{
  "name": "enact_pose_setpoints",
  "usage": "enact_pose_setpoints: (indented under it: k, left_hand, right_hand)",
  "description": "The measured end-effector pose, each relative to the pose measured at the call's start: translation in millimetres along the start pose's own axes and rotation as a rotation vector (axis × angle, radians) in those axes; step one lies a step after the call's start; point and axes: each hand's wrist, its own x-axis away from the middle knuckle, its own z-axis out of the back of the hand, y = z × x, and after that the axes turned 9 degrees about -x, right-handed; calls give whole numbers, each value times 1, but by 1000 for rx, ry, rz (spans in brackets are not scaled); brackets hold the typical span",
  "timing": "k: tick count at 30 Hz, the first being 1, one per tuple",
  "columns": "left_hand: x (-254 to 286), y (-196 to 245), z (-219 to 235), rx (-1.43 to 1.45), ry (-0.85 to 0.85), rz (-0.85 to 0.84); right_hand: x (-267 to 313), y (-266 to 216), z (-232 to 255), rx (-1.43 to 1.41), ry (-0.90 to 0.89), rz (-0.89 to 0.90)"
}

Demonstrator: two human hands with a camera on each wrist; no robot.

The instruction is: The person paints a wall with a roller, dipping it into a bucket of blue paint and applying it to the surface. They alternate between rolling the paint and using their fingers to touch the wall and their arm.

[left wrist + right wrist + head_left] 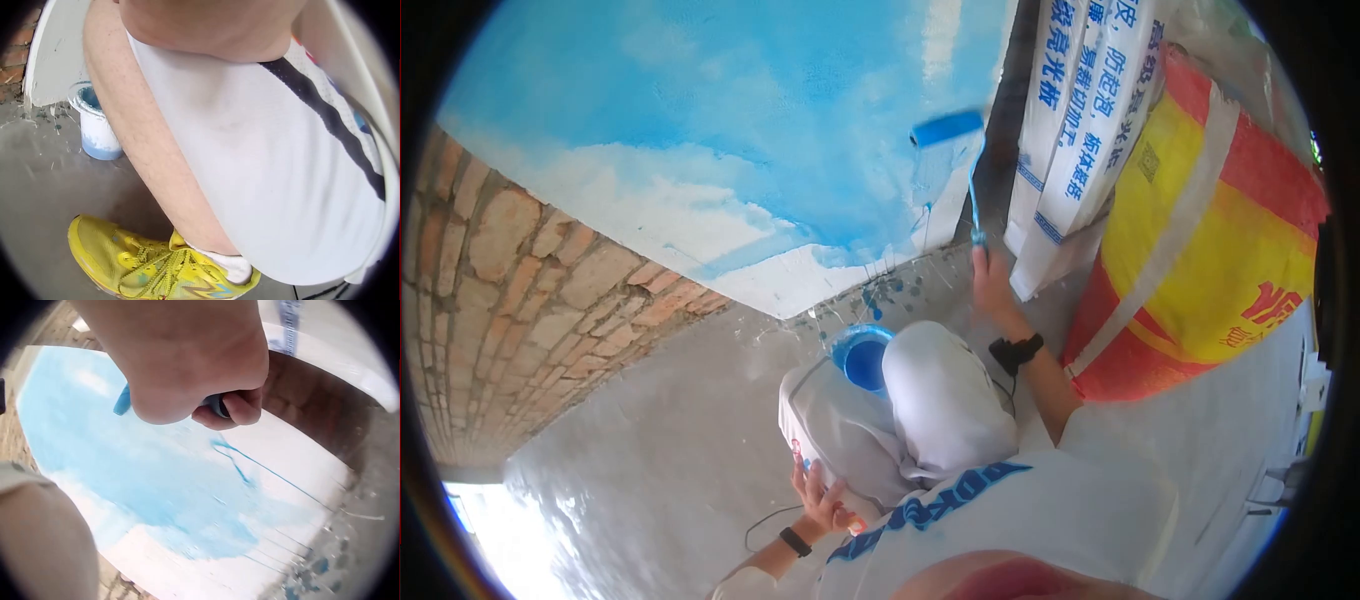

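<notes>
Above the right hand — its gripped paint roller.

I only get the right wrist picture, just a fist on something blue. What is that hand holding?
Observer: The head view shows the right hand gripping the handle of a paint roller, whose blue sleeve lies against the wall.
Operator: Where does the paint come from?
Observer: A paint bucket with blue inside stands on the floor by the wall's foot, in front of the person's knee.
Operator: What's the other hand doing?
Observer: The left hand rests low by the person's white trousers, holding no tool that I can see.
Operator: Anything beside the wall?
Observer: A big red and yellow sack leans to the right of it.
</notes>
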Motion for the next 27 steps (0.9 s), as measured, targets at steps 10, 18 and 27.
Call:
enact_pose_setpoints:
  k: [10, 18, 27]
  left_hand:
    - [-7, -4, -5, 6, 29, -33]
    - [-7, -15, -10, -14, 18, 0]
    - [1, -18, -12, -48, -19, 2]
  right_hand:
    - [-9, 15, -1, 33, 42, 131]
    - [27, 84, -6, 98, -78, 30]
    - [-25, -115, 11, -65, 23, 278]
